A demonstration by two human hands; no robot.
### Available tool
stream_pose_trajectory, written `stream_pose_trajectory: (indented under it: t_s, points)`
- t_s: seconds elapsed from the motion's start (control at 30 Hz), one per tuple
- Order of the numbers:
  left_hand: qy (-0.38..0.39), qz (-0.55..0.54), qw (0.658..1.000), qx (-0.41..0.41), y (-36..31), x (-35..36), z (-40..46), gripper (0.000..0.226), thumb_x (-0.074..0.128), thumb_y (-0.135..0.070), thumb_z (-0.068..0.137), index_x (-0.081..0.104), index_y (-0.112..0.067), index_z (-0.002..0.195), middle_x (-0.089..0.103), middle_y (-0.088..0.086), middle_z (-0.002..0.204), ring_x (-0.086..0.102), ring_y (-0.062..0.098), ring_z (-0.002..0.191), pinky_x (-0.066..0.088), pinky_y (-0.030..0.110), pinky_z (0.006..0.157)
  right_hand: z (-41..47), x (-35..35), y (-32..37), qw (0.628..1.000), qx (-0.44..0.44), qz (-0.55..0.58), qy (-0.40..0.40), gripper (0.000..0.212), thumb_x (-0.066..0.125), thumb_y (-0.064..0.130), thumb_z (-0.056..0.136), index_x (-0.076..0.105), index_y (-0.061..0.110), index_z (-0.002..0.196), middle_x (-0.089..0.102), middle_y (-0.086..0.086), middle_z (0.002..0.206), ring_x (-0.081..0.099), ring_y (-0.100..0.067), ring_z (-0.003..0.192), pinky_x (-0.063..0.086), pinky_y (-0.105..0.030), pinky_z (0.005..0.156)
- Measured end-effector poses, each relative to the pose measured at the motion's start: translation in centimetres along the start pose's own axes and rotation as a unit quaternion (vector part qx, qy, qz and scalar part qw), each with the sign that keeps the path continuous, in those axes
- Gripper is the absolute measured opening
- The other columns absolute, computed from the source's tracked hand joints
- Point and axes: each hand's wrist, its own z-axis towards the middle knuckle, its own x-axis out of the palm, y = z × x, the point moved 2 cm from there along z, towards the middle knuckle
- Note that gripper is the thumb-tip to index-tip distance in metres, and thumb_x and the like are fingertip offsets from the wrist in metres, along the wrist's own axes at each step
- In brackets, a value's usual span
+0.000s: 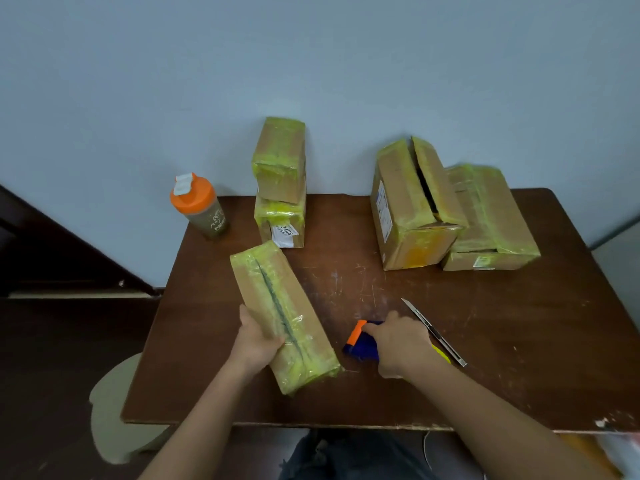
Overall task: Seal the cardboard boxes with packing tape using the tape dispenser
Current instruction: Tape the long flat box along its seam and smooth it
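Brown cardboard wrapped in glossy yellow-green tape makes up the long box lying slantwise on the near left of the counter; a dark seam runs along its top face, and the film over it looks wrinkled and slick. The left hand has its grip curled around the box's near left edge, fingers over the top. A box this shape should be stiff along its edges and probably light, so holding it at an edge or corner, off the slippery tape, seems the surest purchase. The right hand has its grip wrapped over the tape dispenser, a hard blue plastic body with an orange end, resting on the counter just beside the box; how much tape it carries is hidden under the hand. A thin metal utility knife lies just right of that hand with its blade extended. Farther back stand two small stacked boxes, an open-flapped box leaning on a flatter one, and an orange-lidded shaker bottle
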Motion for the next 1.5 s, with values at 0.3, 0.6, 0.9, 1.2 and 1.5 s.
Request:
stream_pose_trajectory:
  t_s: [0.3,0.6,0.9,1.2,1.5]
  points:
    - [0.005,0.009,0.999,0.033,1.3,4.3,-3.4,0.099,0.065,-0.015,0.090,-0.011,-0.019,0.153,0.041,0.006,0.146,0.046,0.027,0.130,0.040,0.044,0.107,-1.3,0.7,-1.2,0.995,-0.050,-0.032,-0.081,0.062,0.063,0.040,0.083,0.040,0.031,0.139,0.047,-0.011,0.120,0.058,-0.031,0.100,0.044,-0.035,0.069]
    - [-0.217,0.125,0.946,0.204,-3.3,5.1,-6.0,0.042,0.058,-0.024,0.094,0.045,-0.009,0.131,0.040,0.008,0.124,0.055,0.025,0.104,0.047,0.035,0.092,-4.7,-3.4,-6.6,0.982,-0.064,0.012,-0.180,0.069,0.056,0.044,0.087,0.023,0.049,0.147,0.045,-0.002,0.119,0.052,-0.023,0.086,0.038,-0.031,0.069]
    - [0.168,-0.355,0.911,-0.126,-7.0,5.7,-5.5,0.030,0.041,-0.029,0.103,0.059,-0.005,0.105,0.068,0.018,0.097,0.064,0.030,0.087,0.052,0.041,0.075,-6.3,-4.4,-5.6,0.948,-0.210,0.105,-0.217,0.086,0.062,0.025,0.083,0.013,0.057,0.146,0.038,0.003,0.111,0.051,-0.021,0.088,0.049,-0.033,0.069]
    - [0.183,-0.338,0.917,-0.108,-4.1,3.3,-4.4,0.013,0.053,-0.006,0.096,0.063,-0.001,0.103,0.067,0.016,0.095,0.054,0.021,0.083,0.053,0.037,0.080,-5.7,-2.9,-3.5,0.940,-0.235,0.124,-0.215,0.089,0.067,0.025,0.083,0.013,0.056,0.146,0.040,0.002,0.115,0.050,-0.018,0.092,0.053,-0.036,0.076]
    - [0.068,-0.257,0.960,-0.091,-3.9,-0.2,-4.2,0.023,0.043,0.015,0.091,0.062,0.003,0.087,0.064,0.012,0.076,0.054,0.020,0.068,0.050,0.032,0.061,-5.7,-4.0,0.2,0.926,-0.295,0.101,-0.211,0.092,0.069,0.019,0.085,0.013,0.052,0.149,0.037,0.001,0.120,0.045,-0.018,0.098,0.049,-0.033,0.084]
